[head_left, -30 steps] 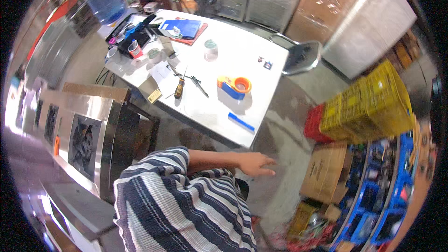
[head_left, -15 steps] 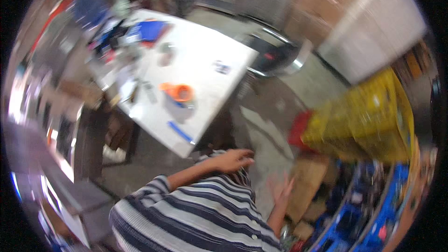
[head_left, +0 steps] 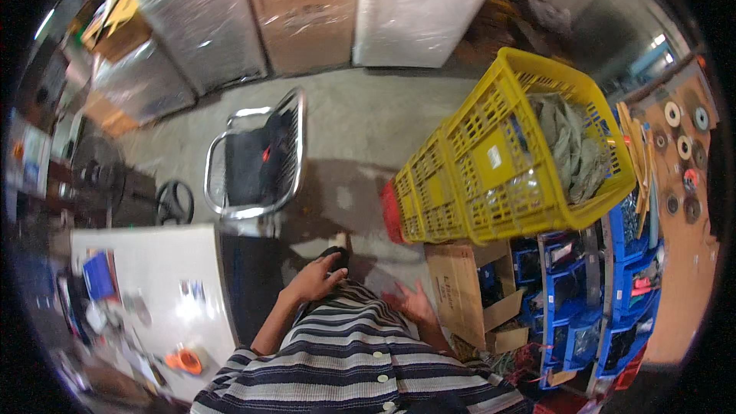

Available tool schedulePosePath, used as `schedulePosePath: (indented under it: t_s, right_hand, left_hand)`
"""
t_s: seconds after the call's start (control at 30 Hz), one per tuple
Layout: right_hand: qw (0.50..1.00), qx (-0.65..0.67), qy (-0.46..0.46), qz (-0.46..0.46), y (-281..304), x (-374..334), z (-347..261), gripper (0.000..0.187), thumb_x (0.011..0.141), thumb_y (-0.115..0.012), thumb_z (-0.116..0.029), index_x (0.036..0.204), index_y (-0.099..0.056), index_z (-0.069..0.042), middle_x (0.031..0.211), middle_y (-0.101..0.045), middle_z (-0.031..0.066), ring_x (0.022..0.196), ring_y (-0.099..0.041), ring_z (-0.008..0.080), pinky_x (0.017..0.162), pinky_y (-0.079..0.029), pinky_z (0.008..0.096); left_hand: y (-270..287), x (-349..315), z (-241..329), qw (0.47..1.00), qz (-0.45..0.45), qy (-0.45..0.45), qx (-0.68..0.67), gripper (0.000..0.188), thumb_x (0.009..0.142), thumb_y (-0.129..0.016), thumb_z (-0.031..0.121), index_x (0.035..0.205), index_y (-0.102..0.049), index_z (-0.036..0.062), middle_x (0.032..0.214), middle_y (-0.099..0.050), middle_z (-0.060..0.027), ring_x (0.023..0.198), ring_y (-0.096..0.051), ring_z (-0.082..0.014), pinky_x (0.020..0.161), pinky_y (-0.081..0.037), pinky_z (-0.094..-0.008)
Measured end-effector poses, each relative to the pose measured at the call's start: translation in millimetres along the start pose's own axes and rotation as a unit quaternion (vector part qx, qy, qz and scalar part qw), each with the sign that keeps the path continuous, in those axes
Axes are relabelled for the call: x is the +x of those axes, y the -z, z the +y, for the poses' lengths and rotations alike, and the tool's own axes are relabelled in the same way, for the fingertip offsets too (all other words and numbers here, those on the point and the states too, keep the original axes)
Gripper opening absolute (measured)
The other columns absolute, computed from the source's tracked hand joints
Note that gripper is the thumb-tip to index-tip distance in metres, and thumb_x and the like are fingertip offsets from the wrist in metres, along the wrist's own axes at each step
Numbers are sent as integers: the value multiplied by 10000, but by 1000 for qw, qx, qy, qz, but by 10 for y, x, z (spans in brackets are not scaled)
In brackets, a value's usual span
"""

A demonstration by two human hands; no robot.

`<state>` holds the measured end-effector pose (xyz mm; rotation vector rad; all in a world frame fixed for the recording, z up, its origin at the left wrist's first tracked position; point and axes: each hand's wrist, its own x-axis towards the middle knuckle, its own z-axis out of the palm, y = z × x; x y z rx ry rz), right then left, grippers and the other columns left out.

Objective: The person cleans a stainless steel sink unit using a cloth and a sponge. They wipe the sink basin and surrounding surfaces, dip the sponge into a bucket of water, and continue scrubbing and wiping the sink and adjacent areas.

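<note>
My left hand (head_left: 313,279) hangs in front of my striped shirt, palm down, its fingers loosely stretched out with nothing in them. To its right, my right hand (head_left: 412,303) holds nothing either and has its fingers spread, slightly blurred. The left hand is nearest the corner of a white table (head_left: 184,261). Beside the right hand stands an open cardboard box (head_left: 458,284). Neither hand touches any of these things.
A metal-framed chair (head_left: 300,161) with a dark item on it stands ahead. Yellow stacked crates (head_left: 460,184) with grey cloth on top rise at the right, near blue bins (head_left: 567,284). Wrapped tall panels (head_left: 303,15) line the back. An orange ring-shaped thing (head_left: 184,362) lies on the table.
My view has swung to the right: the table has shifted to the lower left, and the chair, crates and blue bins show more fully. Both hands stay empty before my body.
</note>
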<state>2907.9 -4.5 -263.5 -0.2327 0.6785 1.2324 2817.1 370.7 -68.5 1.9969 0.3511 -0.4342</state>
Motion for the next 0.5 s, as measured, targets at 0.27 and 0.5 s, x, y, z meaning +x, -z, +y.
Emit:
schedulePosePath:
  t_s: [0.27,0.5]
  right_hand:
    - [878,-242,184,370,-685,-137,-321,817,1001,-434,-637,1571,-216,-93,1474,-440,289,1357,-466,432,1099,-419,591]
    - [903,-236,317,172,-618,491,-699,755,1016,-483,-546,1601,-129,-224,1564,-313,250,1380,-423,473,1094,-304,749]
  left_hand:
    - [2004,2373,1032,977,7,-131,170,660,995,-548,484,1446,-457,11,1305,-584,-305,1204,-555,-482,1032,-449,-512]
    - [2094,4326,2760,936,-78,-344,-2,575,1051,-472,370,1464,-414,-25,1400,-501,-307,1315,-488,-443,1129,-374,-465]
